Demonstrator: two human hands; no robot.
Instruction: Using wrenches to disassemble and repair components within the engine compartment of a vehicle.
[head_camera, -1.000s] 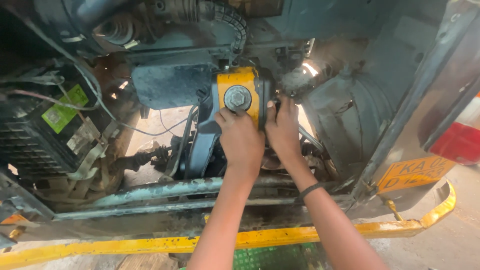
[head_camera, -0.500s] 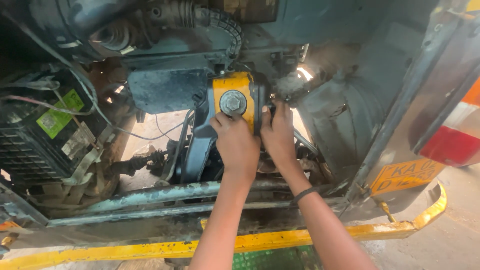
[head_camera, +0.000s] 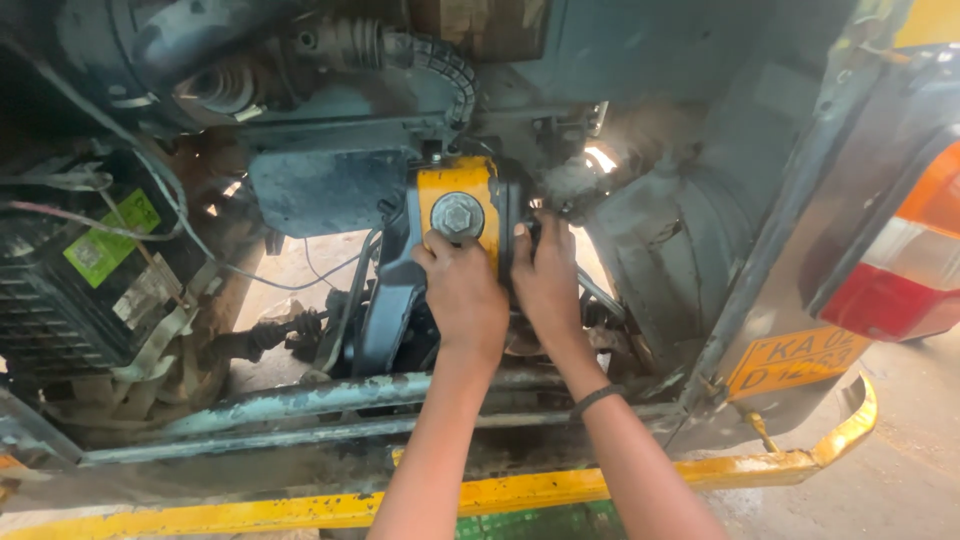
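Observation:
A yellow engine mount bracket (head_camera: 478, 185) with a large grey bolt (head_camera: 457, 215) in its face sits under the dark engine of a small vehicle. My left hand (head_camera: 462, 295) presses against the bracket's lower face, fingers just below the bolt. My right hand (head_camera: 548, 282) is beside it, fingers curled around the bracket's right side. A dark band circles my right wrist. What the fingertips grip behind the bracket is hidden.
A black battery with a green label (head_camera: 100, 250) sits at the left, wires running across it. A ribbed black hose (head_camera: 440, 60) curves above. Steel frame tubes (head_camera: 300, 400) and a yellow bumper bar (head_camera: 300, 510) cross below. A red tail lamp (head_camera: 900, 260) and yellow plate stand right.
The view has shifted, so the bracket and hands sit slightly lower and left in frame. Both hands stay on the yellow bracket with little movement.

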